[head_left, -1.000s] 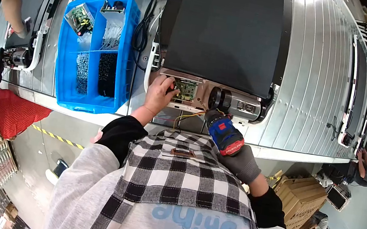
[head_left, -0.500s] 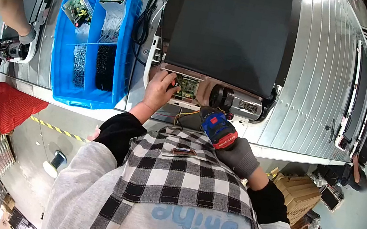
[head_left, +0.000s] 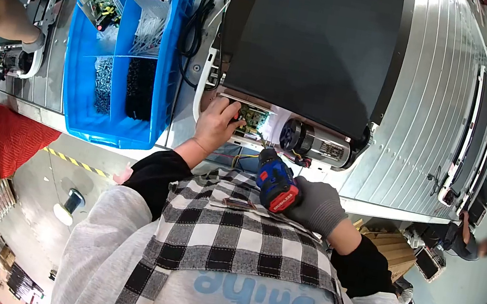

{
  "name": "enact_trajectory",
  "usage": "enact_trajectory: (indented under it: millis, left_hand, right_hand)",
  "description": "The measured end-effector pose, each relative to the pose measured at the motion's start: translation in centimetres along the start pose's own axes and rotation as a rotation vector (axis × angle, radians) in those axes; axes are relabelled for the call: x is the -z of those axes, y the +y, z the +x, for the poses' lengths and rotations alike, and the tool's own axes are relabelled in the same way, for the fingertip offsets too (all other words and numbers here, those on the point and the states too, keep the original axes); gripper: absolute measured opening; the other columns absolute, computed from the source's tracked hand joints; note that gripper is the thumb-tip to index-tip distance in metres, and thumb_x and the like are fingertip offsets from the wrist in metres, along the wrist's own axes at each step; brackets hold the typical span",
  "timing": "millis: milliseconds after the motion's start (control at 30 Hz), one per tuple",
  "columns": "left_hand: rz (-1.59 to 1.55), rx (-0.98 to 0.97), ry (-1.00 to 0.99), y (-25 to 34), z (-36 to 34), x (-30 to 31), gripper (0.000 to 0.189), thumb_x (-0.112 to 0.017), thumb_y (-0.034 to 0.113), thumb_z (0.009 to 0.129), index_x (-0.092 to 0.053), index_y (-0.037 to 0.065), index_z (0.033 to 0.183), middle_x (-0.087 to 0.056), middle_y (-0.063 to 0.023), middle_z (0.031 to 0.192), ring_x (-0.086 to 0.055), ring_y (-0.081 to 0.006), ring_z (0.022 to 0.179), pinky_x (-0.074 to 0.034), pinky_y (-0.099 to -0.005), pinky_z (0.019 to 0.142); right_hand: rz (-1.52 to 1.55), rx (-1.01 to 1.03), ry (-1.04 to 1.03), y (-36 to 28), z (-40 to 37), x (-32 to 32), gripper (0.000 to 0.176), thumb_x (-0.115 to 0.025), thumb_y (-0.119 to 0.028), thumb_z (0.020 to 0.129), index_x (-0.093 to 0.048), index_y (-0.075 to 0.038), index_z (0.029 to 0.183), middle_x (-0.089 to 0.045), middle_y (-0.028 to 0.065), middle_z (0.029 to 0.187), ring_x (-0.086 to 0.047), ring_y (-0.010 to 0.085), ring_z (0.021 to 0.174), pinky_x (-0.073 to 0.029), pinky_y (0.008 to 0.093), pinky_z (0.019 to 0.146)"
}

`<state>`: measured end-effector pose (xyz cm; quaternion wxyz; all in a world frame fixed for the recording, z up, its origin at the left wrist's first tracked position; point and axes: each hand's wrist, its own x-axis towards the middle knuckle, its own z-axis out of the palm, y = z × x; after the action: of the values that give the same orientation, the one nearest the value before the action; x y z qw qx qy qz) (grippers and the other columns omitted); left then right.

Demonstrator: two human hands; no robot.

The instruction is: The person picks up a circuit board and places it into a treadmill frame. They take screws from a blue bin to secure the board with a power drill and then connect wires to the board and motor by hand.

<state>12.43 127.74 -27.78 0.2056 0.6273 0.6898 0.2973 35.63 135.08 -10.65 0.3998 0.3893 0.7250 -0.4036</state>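
My bare left hand (head_left: 216, 124) reaches into the open front bay of a treadmill (head_left: 302, 52). Its fingers are curled at the left end of a green circuit board (head_left: 253, 119); what they pinch there is hidden. My right hand (head_left: 319, 207), in a grey glove, is wrapped round a blue and black cordless drill (head_left: 277, 182) with a red end. The drill's nose points up toward the bay's front edge, just below the board, and a bright glow falls beside the board. A black motor (head_left: 316, 143) sits to the right. Yellow and dark wires (head_left: 244, 158) hang at the front edge.
Left of the treadmill stands a blue divided bin (head_left: 158, 105) with screws, cable ties and circuit boards. A black cable (head_left: 193, 37) runs between them. Another person's gloved hand (head_left: 34, 42) works on a similar unit at far left. Metal rollers (head_left: 423, 118) extend right.
The drill and my right hand have drawn slightly back and left, toward my body. A bright glow now shows beside the board. The whole view has shifted a little; my left hand stays at the board.
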Motion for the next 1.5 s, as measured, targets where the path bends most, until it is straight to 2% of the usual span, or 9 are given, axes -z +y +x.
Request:
enact_trajectory:
  millis: [300, 400, 433, 600, 700, 900, 1133, 1367, 1500]
  left_hand:
    - [-0.018, 0.004, 0.031, -0.4, -0.3, 0.0, 0.039, -0.074, 0.014, 0.068, -0.056, 0.005, 0.100, -0.050, -0.0112, 0.085, -0.051, -0.0315, 0.078, -0.044, -0.0391, 0.069]
    - [-0.222, 0.117, 0.226, 0.9, -0.4, 0.8, 0.037, -0.072, 0.008, 0.071, -0.054, 0.004, 0.102, -0.050, -0.0053, 0.080, -0.050, -0.0209, 0.071, -0.041, -0.0335, 0.060]
    - [-0.425, 0.546, 0.152, 1.1, -1.1, 1.0, 0.031, -0.065, 0.006, 0.077, -0.052, 0.001, 0.105, -0.049, -0.0023, 0.080, -0.049, -0.0133, 0.071, -0.040, -0.0276, 0.060]
    - [-1.385, 0.944, 0.182, 3.1, -5.0, 2.0, 0.023, -0.042, -0.005, 0.083, -0.052, -0.005, 0.104, -0.058, -0.0086, 0.088, -0.055, -0.0156, 0.076, -0.047, -0.0280, 0.070]
    - [-1.439, 0.943, 0.217, 7.5, -6.0, 2.9, 0.019, -0.045, -0.002, 0.089, -0.053, -0.008, 0.105, -0.061, -0.0151, 0.097, -0.060, -0.0203, 0.079, -0.050, -0.0284, 0.073]
    - [-1.743, 0.806, 0.218, 9.3, -10.1, 3.3, 0.017, -0.053, 0.016, 0.092, -0.058, 0.000, 0.091, -0.056, -0.0045, 0.077, -0.050, -0.0126, 0.064, -0.042, -0.0206, 0.059]
    - [-1.849, 0.639, 0.336, 10.3, -12.9, 4.9, 0.022, -0.054, 0.014, 0.092, -0.058, -0.002, 0.106, -0.053, -0.0027, 0.082, -0.044, -0.0096, 0.068, -0.039, -0.0216, 0.060]
    - [-1.964, 0.541, 0.003, 7.7, -11.7, 7.3, 0.020, -0.054, 0.022, 0.092, -0.056, 0.003, 0.087, -0.047, 0.0000, 0.074, -0.039, -0.0080, 0.062, -0.032, -0.0201, 0.053]
    - [-1.877, 0.521, -0.108, 6.5, -11.0, 10.2, 0.026, -0.051, 0.027, 0.093, -0.054, 0.004, 0.082, -0.044, -0.0003, 0.066, -0.037, -0.0083, 0.059, -0.031, -0.0210, 0.052]
  right_hand:
    - [0.344, 0.080, 0.218, 2.6, -2.2, -2.4, 0.057, -0.071, -0.046, 0.067, -0.058, -0.009, 0.108, -0.066, 0.0167, 0.082, -0.064, 0.0341, 0.078, -0.051, 0.0391, 0.071]
    - [0.485, 0.185, 0.272, 6.0, -3.5, -4.7, 0.046, -0.074, -0.034, 0.067, -0.061, -0.004, 0.100, -0.066, 0.0159, 0.084, -0.065, 0.0296, 0.082, -0.052, 0.0326, 0.071]
    - [0.399, 0.250, 0.354, 6.9, -4.0, -5.4, 0.046, -0.074, -0.033, 0.067, -0.060, -0.004, 0.101, -0.066, 0.0153, 0.087, -0.065, 0.0283, 0.083, -0.052, 0.0319, 0.073]
    - [0.356, 0.525, 0.559, 7.5, -5.2, -5.9, 0.043, -0.068, -0.017, 0.072, -0.056, -0.005, 0.112, -0.061, 0.0119, 0.107, -0.058, 0.0285, 0.099, -0.046, 0.0361, 0.088]
    - [0.549, 0.668, 0.538, 8.6, -5.4, -7.0, 0.038, -0.064, -0.002, 0.069, -0.055, -0.005, 0.106, -0.058, 0.0032, 0.092, -0.056, 0.0129, 0.083, -0.046, 0.0282, 0.072]
    - [0.615, 0.755, 0.413, 8.8, -6.3, -6.9, 0.041, -0.067, -0.004, 0.068, -0.056, -0.005, 0.107, -0.059, 0.0067, 0.097, -0.058, 0.0180, 0.088, -0.047, 0.0301, 0.076]
    - [0.870, 0.678, 0.194, 6.1, -8.9, -7.2, 0.047, -0.070, -0.002, 0.067, -0.053, -0.007, 0.110, -0.058, 0.0007, 0.094, -0.056, 0.0109, 0.084, -0.046, 0.0268, 0.071]
    - [-0.018, 1.199, 0.761, 2.9, -7.9, -8.5, 0.048, -0.071, 0.001, 0.066, -0.054, -0.006, 0.111, -0.059, 0.0058, 0.099, -0.059, 0.0173, 0.089, -0.048, 0.0298, 0.078]
    - [0.758, 0.825, 0.381, -0.6, -8.6, -9.2, 0.047, -0.070, 0.004, 0.065, -0.056, -0.005, 0.109, -0.059, 0.0063, 0.102, -0.058, 0.0184, 0.093, -0.048, 0.0302, 0.080]
